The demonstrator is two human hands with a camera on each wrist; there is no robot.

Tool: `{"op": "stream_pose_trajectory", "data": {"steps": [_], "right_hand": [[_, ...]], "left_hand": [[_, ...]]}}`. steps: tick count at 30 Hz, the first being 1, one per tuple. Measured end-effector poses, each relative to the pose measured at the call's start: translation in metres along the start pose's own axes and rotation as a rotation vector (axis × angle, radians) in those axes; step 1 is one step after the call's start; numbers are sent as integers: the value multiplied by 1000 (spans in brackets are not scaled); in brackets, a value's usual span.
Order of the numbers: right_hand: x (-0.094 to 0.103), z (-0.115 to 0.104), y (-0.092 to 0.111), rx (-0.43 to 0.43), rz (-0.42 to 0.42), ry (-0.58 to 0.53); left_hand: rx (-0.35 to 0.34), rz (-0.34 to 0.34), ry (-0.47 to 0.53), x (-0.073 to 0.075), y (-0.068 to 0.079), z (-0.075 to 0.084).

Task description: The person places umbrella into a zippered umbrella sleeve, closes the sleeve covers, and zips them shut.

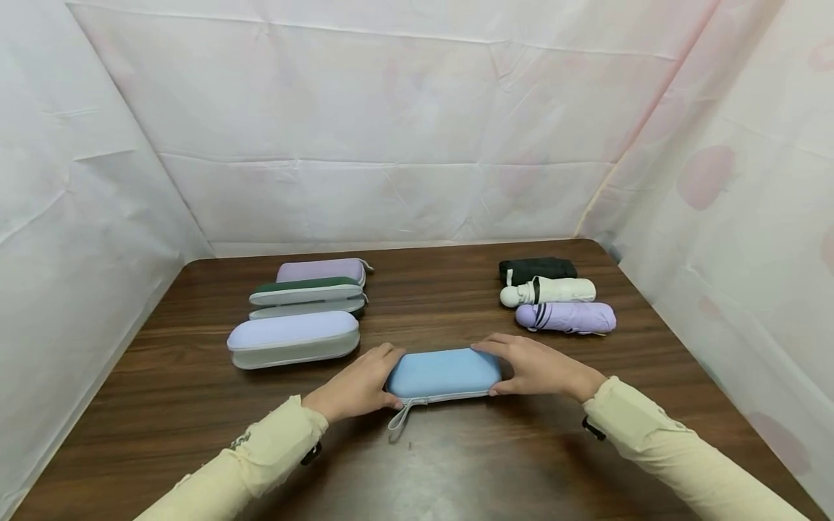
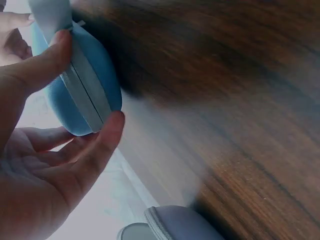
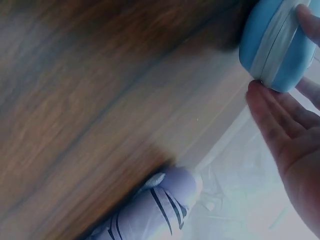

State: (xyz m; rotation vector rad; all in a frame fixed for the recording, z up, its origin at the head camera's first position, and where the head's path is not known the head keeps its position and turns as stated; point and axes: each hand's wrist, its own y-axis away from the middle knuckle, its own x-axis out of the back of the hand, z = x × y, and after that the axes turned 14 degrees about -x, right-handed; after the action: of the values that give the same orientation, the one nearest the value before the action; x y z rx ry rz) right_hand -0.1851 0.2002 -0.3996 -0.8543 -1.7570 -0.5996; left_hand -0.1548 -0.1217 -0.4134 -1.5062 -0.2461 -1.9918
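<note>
A light-blue zippered glasses case [image 1: 446, 373] is held between both hands near the front middle of the table. My left hand [image 1: 362, 386] grips its left end, thumb on the near side and fingers round the far side. At the opposite end my right hand [image 1: 537, 366] grips it the same way. A grey zipper band [image 2: 86, 95] runs round the case's side, and a pale wrist loop [image 1: 399, 421] hangs from its near left corner. In the right wrist view the blue case [image 3: 275, 45] shows its rounded end between thumb and fingers.
Left of the hands lie several more cases: a lavender-topped one [image 1: 293, 337], a green-topped one [image 1: 306, 291] and a purple one [image 1: 319, 270] farthest back. Three folded umbrellas lie at the right: black [image 1: 541, 270], white [image 1: 560, 290] and purple [image 1: 576, 318]. White sheeting [image 1: 404, 195] surrounds the dark wooden table [image 1: 430, 304].
</note>
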Motion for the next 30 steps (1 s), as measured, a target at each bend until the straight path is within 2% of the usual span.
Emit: {"op": "stream_pose_trajectory", "data": {"steps": [6, 12, 16, 23, 30], "right_hand": [[4, 3, -7, 19, -3, 0], [12, 12, -21, 28, 13, 33], [16, 16, -32, 27, 17, 23], [31, 22, -56, -27, 26, 21], [46, 32, -78, -110, 41, 25]], "left_hand": [[5, -6, 16, 1, -8, -1], [30, -20, 4, 4, -27, -10], [104, -26, 26, 13, -41, -18], [220, -28, -25, 35, -72, -32], [328, -6, -31, 46, -100, -47]]}}
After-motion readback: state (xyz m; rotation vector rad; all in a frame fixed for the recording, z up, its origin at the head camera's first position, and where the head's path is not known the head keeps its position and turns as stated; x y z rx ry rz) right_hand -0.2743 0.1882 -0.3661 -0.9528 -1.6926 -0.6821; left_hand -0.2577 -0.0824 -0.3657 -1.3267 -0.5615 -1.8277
